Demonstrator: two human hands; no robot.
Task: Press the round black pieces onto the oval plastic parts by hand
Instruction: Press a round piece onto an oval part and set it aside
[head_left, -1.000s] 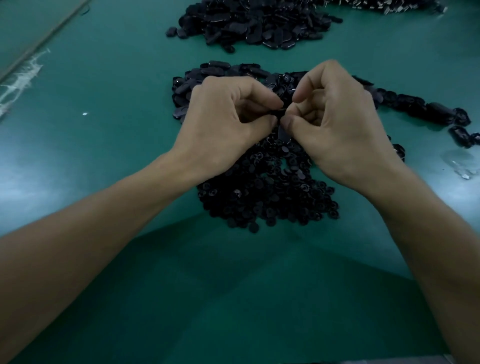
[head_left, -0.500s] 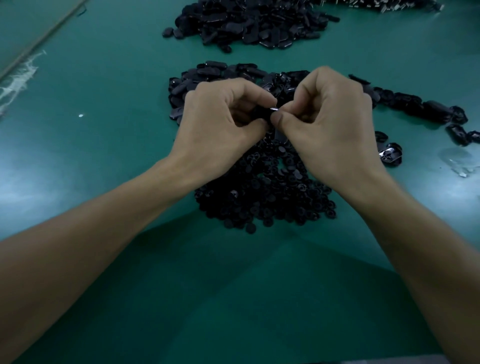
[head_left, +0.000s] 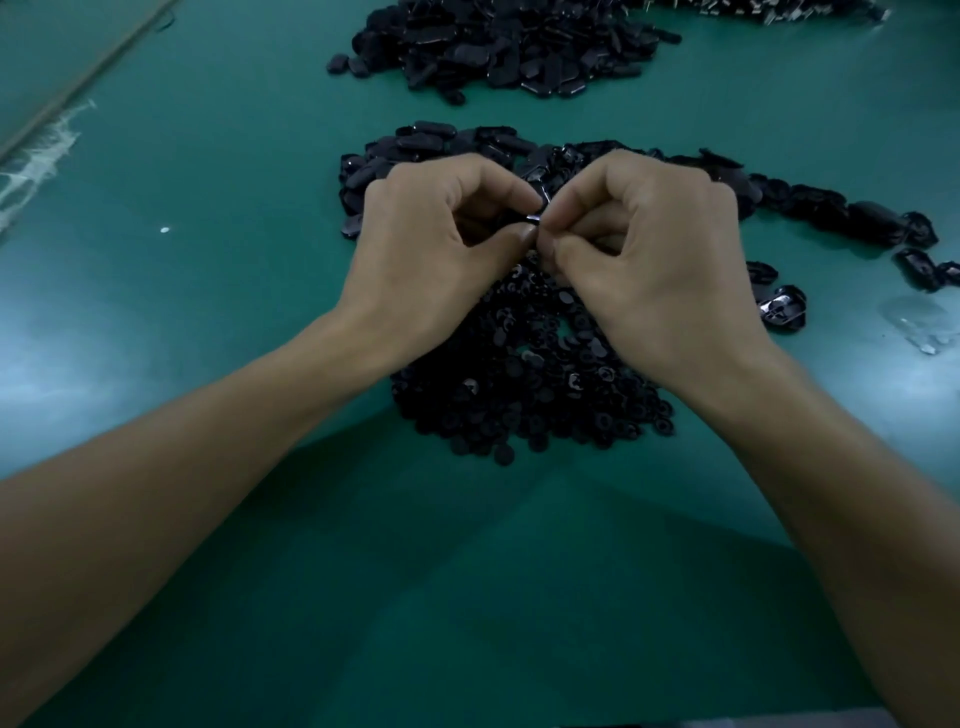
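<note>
My left hand (head_left: 436, 249) and my right hand (head_left: 660, 260) meet fingertip to fingertip above the table. Between them they pinch a small black oval plastic part (head_left: 535, 218); only a glinting edge of it shows, the rest is hidden by the fingers. Whether a round piece sits on it I cannot tell. Below the hands lies a heap of round black pieces (head_left: 530, 384). Behind the hands spreads a pile of oval plastic parts (head_left: 431, 145).
A second, bigger heap of black oval parts (head_left: 498, 47) lies at the far edge. More oval parts (head_left: 852, 213) trail off to the right, with one loose part (head_left: 782, 306) near a clear plastic scrap (head_left: 924, 322). The green table (head_left: 208, 260) has a frayed white strip (head_left: 41, 150) at left.
Both hands stay joined on the small part and have shifted slightly. A loose oval part at the right, by my right wrist, has come into view.
</note>
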